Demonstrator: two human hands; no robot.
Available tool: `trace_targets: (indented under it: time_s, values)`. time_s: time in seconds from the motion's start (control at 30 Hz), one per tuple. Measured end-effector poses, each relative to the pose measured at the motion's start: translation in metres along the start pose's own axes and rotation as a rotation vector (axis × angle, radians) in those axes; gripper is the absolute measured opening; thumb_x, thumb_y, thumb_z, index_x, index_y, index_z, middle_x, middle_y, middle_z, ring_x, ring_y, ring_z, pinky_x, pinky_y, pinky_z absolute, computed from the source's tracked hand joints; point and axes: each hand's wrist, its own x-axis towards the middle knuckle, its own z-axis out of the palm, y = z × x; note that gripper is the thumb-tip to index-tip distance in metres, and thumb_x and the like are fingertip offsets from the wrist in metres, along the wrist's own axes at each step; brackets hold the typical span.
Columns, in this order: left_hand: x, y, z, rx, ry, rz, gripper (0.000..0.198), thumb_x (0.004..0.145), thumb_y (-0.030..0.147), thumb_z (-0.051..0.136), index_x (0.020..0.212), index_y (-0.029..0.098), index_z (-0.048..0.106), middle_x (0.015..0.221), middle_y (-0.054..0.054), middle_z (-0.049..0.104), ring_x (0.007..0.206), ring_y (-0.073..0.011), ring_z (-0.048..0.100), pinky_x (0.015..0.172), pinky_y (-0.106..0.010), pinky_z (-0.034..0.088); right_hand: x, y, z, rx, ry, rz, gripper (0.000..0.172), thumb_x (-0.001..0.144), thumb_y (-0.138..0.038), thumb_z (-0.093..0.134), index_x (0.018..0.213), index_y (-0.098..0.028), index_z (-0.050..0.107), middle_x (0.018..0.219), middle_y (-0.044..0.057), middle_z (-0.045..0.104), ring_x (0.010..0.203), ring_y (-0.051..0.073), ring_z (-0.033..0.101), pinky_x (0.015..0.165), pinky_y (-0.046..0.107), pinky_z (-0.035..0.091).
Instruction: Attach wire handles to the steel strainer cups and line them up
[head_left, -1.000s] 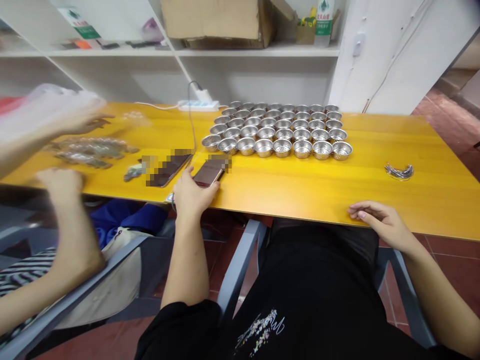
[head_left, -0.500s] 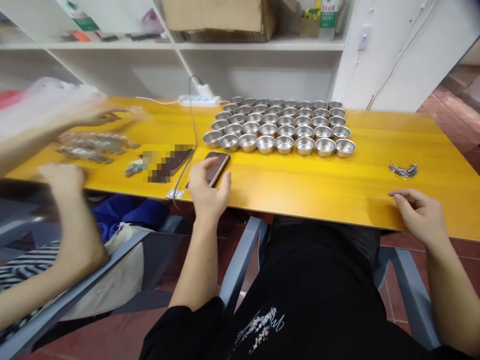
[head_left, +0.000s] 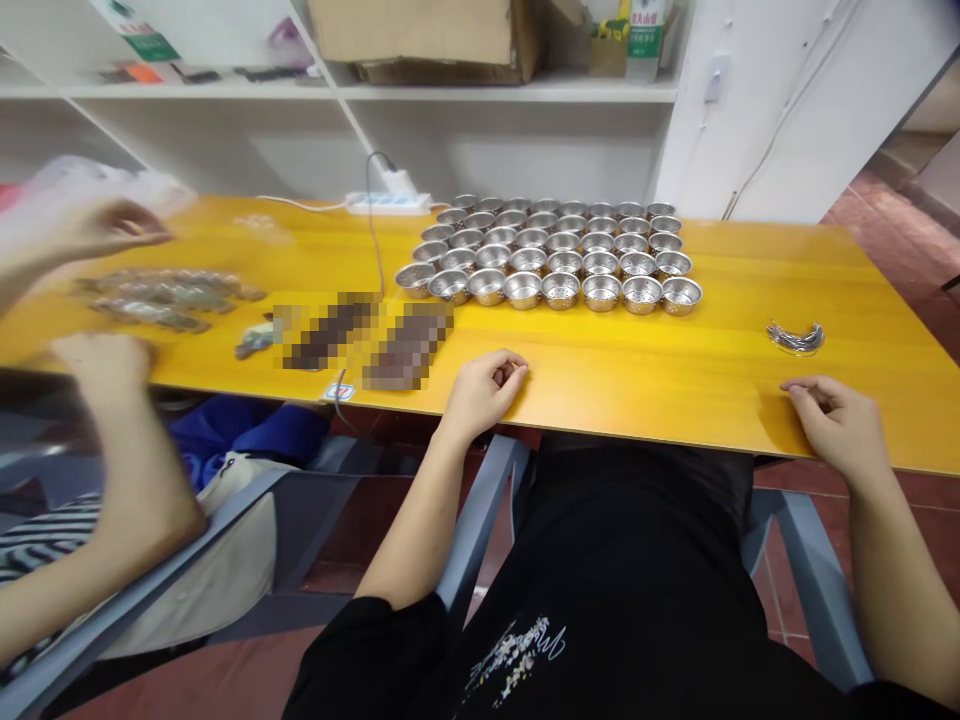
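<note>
My left hand (head_left: pixel 486 392) rests at the table's front edge with curled fingers, thumb tip close to the index finger. Nothing shows in it. It lies between the pixelated phone (head_left: pixel 409 345) and the front row of small perforated metal cups (head_left: pixel 560 290), touching neither. My right hand (head_left: pixel 838 425) is also curled at the table edge, thumb against the index finger, with nothing visible in it. Just beyond it lies a small bundle of thin curved metal wires (head_left: pixel 796 338), apart from the fingers. The cups stand upright in several neat rows.
A co-worker's hands (head_left: pixel 120 228) are at the left, near clear-bagged pieces (head_left: pixel 169 295) and a plastic bag (head_left: pixel 97 195). Another pixelated flat object (head_left: pixel 330 330) lies beside a cable. A white power strip (head_left: pixel 390 204) sits at the back, below shelves holding a cardboard box (head_left: pixel 420 35).
My left hand has moved right, away from the phone, and its fingers have curled in. My right hand has stayed nearly still. The co-worker's far hand has drawn back left.
</note>
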Motion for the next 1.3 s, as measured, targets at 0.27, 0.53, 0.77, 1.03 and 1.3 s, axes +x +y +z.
trace_targets:
  time_s: [0.27,0.53,0.77,1.03,1.3]
  values:
    - [0.000,0.000,0.000,0.002,-0.013,-0.020,0.036,0.103,0.050,0.066,0.105,0.018,0.082,0.076,0.000,0.069,0.066,-0.0148,0.055,0.070,-0.031,0.043,-0.004,-0.013,0.001,-0.038,-0.007,0.026,0.037,0.101,-0.054,0.064,0.104,-0.024,0.086,0.071,0.008,0.073,0.065,0.029,0.063,0.069,0.044,0.046]
    - [0.014,0.039,0.019,-0.047,-0.209,0.083,0.033,0.103,0.047,0.067,0.109,0.019,0.083,0.075,0.001,0.071,0.062,-0.0145,0.057,0.067,-0.030,0.043,0.018,-0.069,-0.003,-0.025,-0.209,-0.101,0.040,0.102,-0.056,0.064,0.106,-0.022,0.084,0.068,0.003,0.070,0.063,0.024,0.064,0.069,0.039,0.048]
    - [0.037,0.114,0.084,-0.033,-0.447,0.247,0.022,0.104,0.036,0.067,0.105,0.022,0.084,0.083,-0.003,0.082,0.072,-0.0194,0.071,0.070,-0.032,0.046,0.088,-0.135,0.037,0.095,-0.274,-0.202,0.083,0.100,-0.032,0.074,0.179,-0.021,0.049,0.102,0.008,0.085,0.091,0.031,0.079,0.094,0.046,0.061]
    - [0.036,0.102,0.093,-0.055,-0.393,0.264,0.023,0.105,0.036,0.065,0.104,0.021,0.082,0.081,-0.003,0.079,0.070,-0.0191,0.065,0.072,-0.034,0.043,0.132,-0.126,0.068,-0.204,-0.281,-0.128,0.046,0.104,-0.025,0.073,0.149,-0.017,0.075,0.103,0.014,0.083,0.102,0.035,0.075,0.099,0.045,0.057]
    - [0.037,0.103,0.094,-0.085,-0.375,0.269,0.023,0.103,0.036,0.067,0.106,0.020,0.083,0.078,-0.001,0.077,0.068,-0.0184,0.064,0.071,-0.034,0.042,0.071,-0.127,0.044,-0.067,-0.306,-0.144,0.009,0.099,-0.026,0.076,0.103,-0.019,0.082,0.083,0.007,0.080,0.078,0.025,0.071,0.074,0.035,0.048]
